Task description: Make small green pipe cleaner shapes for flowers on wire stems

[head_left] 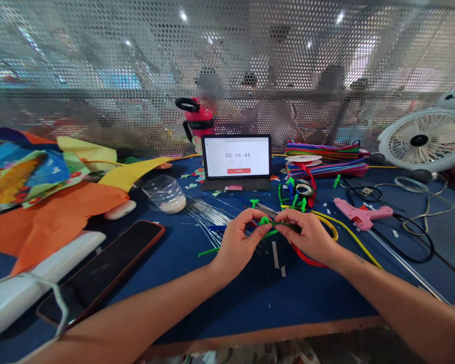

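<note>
Between my two hands is a green pipe cleaner [264, 221], curled into a small coil at one end. My left hand [239, 237] pinches it between thumb and forefinger just below the coil. Fingertips of my right hand [307, 235] close on its other side, almost touching the left ones. Scissors [267, 210] lie just behind the fingers, partly hidden. A blue pipe cleaner [218, 228] and a cut green piece [208, 252] rest left of my left hand. Thin wires [207, 217] spread behind them. A red strip [307, 259] curves beneath my right hand.
A pink glue gun [362, 212] with its cable lies right, before a white fan [424, 139]. Bundled pipe cleaners [326, 166] and a tablet [237, 157] stand at the back. A clear cup [165, 194], phone [109, 268] and orange paper [60, 212] occupy the left.
</note>
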`<action>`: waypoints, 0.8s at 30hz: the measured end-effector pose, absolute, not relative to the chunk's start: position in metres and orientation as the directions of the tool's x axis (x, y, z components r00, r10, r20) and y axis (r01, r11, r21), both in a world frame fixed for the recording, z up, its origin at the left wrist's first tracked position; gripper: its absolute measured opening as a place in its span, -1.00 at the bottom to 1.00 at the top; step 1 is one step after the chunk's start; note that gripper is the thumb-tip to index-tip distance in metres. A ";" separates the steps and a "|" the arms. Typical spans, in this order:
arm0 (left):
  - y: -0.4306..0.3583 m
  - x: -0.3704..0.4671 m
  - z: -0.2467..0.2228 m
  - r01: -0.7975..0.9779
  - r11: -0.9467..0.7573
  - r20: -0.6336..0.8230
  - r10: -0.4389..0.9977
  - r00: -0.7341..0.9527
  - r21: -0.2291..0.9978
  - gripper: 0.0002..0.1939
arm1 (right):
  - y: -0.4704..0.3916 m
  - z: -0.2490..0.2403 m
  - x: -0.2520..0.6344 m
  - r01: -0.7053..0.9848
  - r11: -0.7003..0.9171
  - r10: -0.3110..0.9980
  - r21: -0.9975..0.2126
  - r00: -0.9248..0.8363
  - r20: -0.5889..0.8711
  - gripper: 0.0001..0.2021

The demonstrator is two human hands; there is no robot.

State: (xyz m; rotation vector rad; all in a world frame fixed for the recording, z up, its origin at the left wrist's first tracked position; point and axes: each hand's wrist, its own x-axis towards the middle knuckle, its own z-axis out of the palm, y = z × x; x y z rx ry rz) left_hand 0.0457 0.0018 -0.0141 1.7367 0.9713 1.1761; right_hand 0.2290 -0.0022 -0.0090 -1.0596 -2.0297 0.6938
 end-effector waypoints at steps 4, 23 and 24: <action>0.001 0.046 -0.012 0.182 -0.415 0.347 0.883 0.316 0.892 -0.88 | -0.004 -0.006 0.229 0.456 0.572 0.814 -0.682 -0.420 0.403 -0.89; 0.005 0.042 -0.008 0.114 -0.409 0.315 0.827 0.466 0.905 -0.88 | -0.001 -0.004 0.231 0.393 0.713 0.698 -0.581 -0.467 0.542 -0.91; 0.004 0.042 -0.008 0.117 -0.412 0.317 0.828 0.463 0.904 -0.88 | -0.001 -0.004 0.231 0.398 0.718 0.695 -0.571 -0.463 0.551 -0.91</action>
